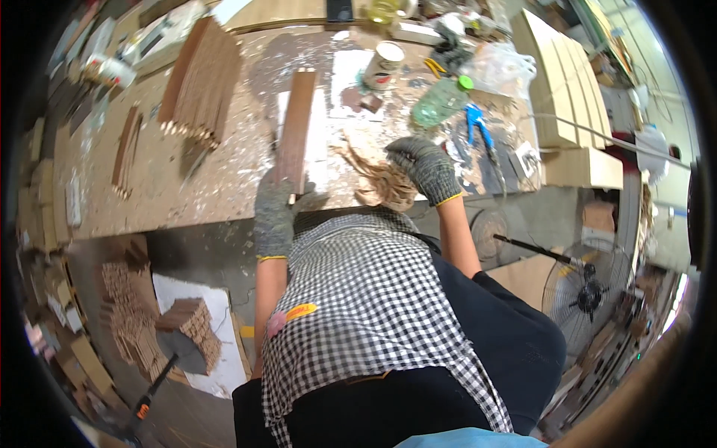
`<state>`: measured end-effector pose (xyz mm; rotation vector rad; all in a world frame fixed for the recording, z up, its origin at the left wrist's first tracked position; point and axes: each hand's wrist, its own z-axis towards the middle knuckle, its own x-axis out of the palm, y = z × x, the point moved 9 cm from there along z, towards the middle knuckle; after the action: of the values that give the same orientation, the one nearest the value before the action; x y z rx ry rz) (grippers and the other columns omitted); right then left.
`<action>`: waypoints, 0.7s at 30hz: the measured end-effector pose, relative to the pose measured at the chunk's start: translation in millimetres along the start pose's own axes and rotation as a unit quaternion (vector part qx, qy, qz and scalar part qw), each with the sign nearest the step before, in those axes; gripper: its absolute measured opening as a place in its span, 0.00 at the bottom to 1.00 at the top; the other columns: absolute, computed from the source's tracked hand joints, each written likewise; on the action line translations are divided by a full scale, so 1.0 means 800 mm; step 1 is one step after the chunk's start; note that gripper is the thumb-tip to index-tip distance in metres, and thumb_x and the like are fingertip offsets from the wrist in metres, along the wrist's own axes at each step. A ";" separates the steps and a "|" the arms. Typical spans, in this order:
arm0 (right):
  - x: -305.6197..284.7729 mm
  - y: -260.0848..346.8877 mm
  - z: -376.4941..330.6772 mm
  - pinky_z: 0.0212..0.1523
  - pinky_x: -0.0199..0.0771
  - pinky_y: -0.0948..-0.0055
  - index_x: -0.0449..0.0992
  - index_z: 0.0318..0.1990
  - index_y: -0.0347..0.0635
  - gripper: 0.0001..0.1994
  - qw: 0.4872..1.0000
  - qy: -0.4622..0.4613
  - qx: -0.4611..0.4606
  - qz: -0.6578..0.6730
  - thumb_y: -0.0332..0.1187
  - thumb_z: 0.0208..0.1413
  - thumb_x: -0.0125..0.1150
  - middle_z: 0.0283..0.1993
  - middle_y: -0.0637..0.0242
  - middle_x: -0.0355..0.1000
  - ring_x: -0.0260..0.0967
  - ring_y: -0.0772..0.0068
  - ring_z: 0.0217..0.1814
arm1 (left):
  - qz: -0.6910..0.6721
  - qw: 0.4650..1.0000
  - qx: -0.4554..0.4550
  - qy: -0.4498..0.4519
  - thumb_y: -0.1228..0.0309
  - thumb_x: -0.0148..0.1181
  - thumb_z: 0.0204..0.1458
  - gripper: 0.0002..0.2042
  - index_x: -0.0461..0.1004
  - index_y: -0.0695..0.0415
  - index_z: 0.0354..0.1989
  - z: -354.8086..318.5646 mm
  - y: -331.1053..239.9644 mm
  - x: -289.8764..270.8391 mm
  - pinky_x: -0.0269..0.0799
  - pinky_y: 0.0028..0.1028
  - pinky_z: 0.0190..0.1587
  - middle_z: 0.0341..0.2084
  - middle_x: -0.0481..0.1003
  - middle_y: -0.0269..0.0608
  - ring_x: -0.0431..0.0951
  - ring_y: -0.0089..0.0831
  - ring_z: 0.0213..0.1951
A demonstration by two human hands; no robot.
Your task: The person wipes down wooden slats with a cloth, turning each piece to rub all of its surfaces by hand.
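A: Left hand [275, 213]?

B: Gloved, grey knit. Grip clenched round the near end of a dark brown wood strip [296, 131]. Strip runs from the hand toward 12 o'clock, lying over a white sheet [320, 112] on the bench [224, 179].

A: Right hand [427, 168]?

B: Same kind of glove, yellow cuff. Sits at 3 o'clock of the strip, on a wad of pale tan rag or fibre [385, 183] at the bench's near edge. Fingers curled down onto it; can't tell if the grip is actually closed on it.

A: What's around?

B: Stack of brown wood strips [202, 78] at 10 o'clock of the left hand, well apart. Open tin can [383, 65] at 12 o'clock of the right hand. Green plastic bottle [441, 101] lying on its side just right of the can, blue-handled pliers [478, 131] at 2 o'clock of the right hand. Bench top speckled with white spatter.

A: Off the bench?

B: Floor fan [590, 291] at 4 o'clock. Piles of small wood blocks [149, 321] on the floor at 7 o'clock.
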<state>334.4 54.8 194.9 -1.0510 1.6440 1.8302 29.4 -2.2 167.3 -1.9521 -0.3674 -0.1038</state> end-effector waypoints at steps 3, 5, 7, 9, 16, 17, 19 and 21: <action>-0.073 -0.065 -0.030 0.55 0.73 0.57 0.83 0.47 0.42 0.15 0.959 -0.150 0.183 -0.156 0.39 0.55 0.68 0.48 0.53 0.79 0.75 0.50 0.52 | -0.053 0.998 -0.022 -0.023 0.71 0.58 0.62 0.27 0.59 0.64 0.68 0.004 0.004 0.003 0.85 0.38 0.47 0.50 0.73 0.55 0.81 0.44 0.46; -0.098 -0.104 -0.056 0.60 0.69 0.54 0.79 0.54 0.41 0.24 0.915 -0.195 0.249 -0.252 0.43 0.53 0.70 0.54 0.48 0.76 0.72 0.46 0.57 | -0.079 0.996 -0.043 -0.023 0.69 0.59 0.61 0.29 0.58 0.64 0.69 0.001 0.003 0.006 0.86 0.37 0.45 0.50 0.74 0.54 0.82 0.44 0.45; -0.092 -0.142 -0.073 0.65 0.65 0.52 0.73 0.61 0.41 0.34 0.904 -0.172 0.296 -0.257 0.48 0.49 0.72 0.58 0.43 0.73 0.69 0.42 0.61 | -0.084 0.995 -0.050 -0.029 0.68 0.59 0.61 0.29 0.59 0.64 0.69 0.004 0.002 0.014 0.86 0.36 0.43 0.49 0.75 0.55 0.82 0.43 0.44; -0.085 -0.149 -0.070 0.64 0.67 0.53 0.71 0.64 0.40 0.40 0.927 -0.212 0.228 -0.208 0.52 0.44 0.75 0.57 0.40 0.73 0.70 0.42 0.61 | -0.080 0.994 -0.052 -0.056 0.67 0.59 0.62 0.28 0.60 0.64 0.68 0.007 0.006 0.008 0.86 0.35 0.40 0.49 0.75 0.54 0.82 0.43 0.42; -0.112 -0.162 -0.113 0.64 0.67 0.55 0.73 0.61 0.41 0.34 0.899 -0.278 0.327 -0.081 0.48 0.47 0.73 0.62 0.44 0.69 0.66 0.44 0.64 | -0.073 0.994 -0.055 -0.053 0.66 0.56 0.63 0.24 0.64 0.62 0.65 0.008 0.013 0.001 0.86 0.37 0.40 0.46 0.77 0.48 0.82 0.40 0.43; -0.112 -0.168 -0.118 0.64 0.67 0.55 0.73 0.61 0.41 0.34 0.898 -0.278 0.331 -0.081 0.48 0.47 0.73 0.62 0.44 0.69 0.66 0.44 0.64 | -0.076 0.993 -0.064 -0.060 0.66 0.57 0.63 0.24 0.65 0.63 0.65 0.007 0.014 0.001 0.85 0.36 0.41 0.46 0.77 0.48 0.81 0.39 0.44; -0.114 -0.178 -0.128 0.64 0.68 0.56 0.71 0.65 0.45 0.36 0.876 -0.228 0.341 -0.255 0.50 0.50 0.71 0.60 0.50 0.72 0.70 0.48 0.63 | -0.072 0.994 -0.048 -0.063 0.63 0.60 0.61 0.25 0.66 0.63 0.64 0.014 0.024 -0.005 0.84 0.35 0.39 0.45 0.77 0.49 0.82 0.39 0.41; -0.105 -0.194 -0.135 0.65 0.67 0.56 0.70 0.67 0.49 0.34 0.875 -0.209 0.347 -0.266 0.50 0.53 0.68 0.64 0.51 0.70 0.68 0.49 0.66 | -0.072 0.994 -0.030 -0.070 0.60 0.62 0.59 0.27 0.66 0.63 0.63 0.022 0.028 -0.015 0.84 0.33 0.37 0.44 0.77 0.50 0.82 0.40 0.39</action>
<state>529.0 -10.1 165.3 -0.6258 1.3791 0.8990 23.3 3.4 138.1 -1.9957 -0.6049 -0.0711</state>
